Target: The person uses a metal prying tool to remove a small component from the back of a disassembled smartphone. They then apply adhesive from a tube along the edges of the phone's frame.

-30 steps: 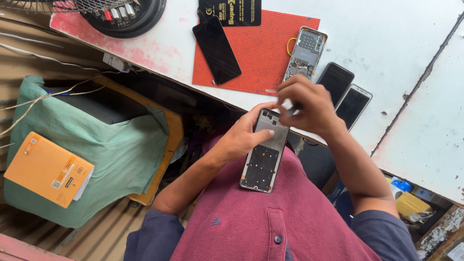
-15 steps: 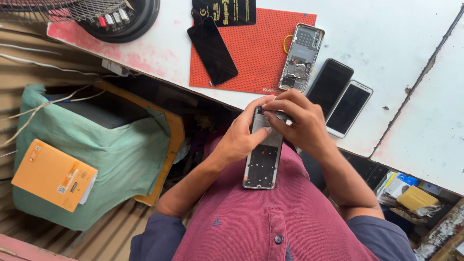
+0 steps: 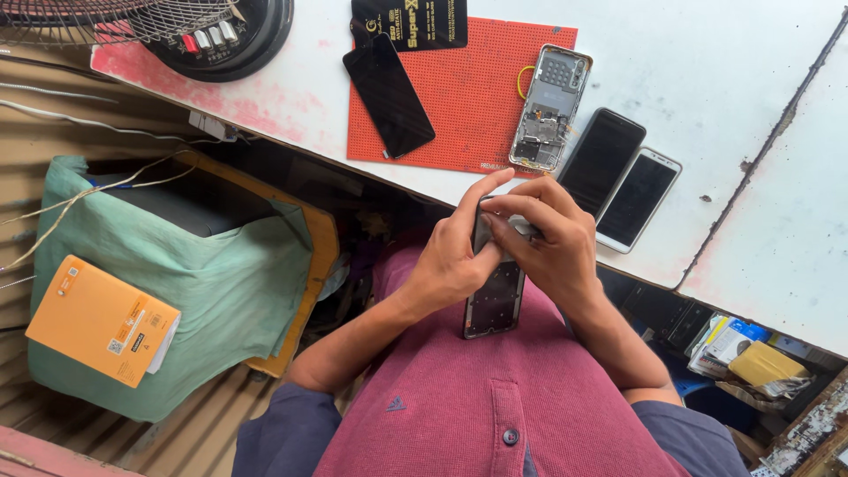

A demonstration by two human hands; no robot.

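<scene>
**Phone frame brought closer in, both hands closed on its top end**

The phone frame (image 3: 496,296) was held over the lap, below the tabletop (image 3: 707,79) edge, lower end resting against the red shirt (image 3: 495,406). The left hand (image 3: 450,265) was wrapped round the frame's left side, fingers (image 3: 481,190) stretched up past its top end. The right hand (image 3: 552,243) was closed over the upper part, fingers curled onto it; whether anything small was pinched there could not be told.

Against the frame a second ago, the right hand had been brought down from a raised position above the frame's top onto the frame itself, and the two hands were now touching. The work appeared to have shifted from picking at the top edge to pressing or prying there.

Nothing on the tabletop was seen to have moved: the opened phone (image 3: 549,108) and black screen (image 3: 389,95) lay on the red mat (image 3: 468,97), two phones (image 3: 618,177) beside it.
</scene>
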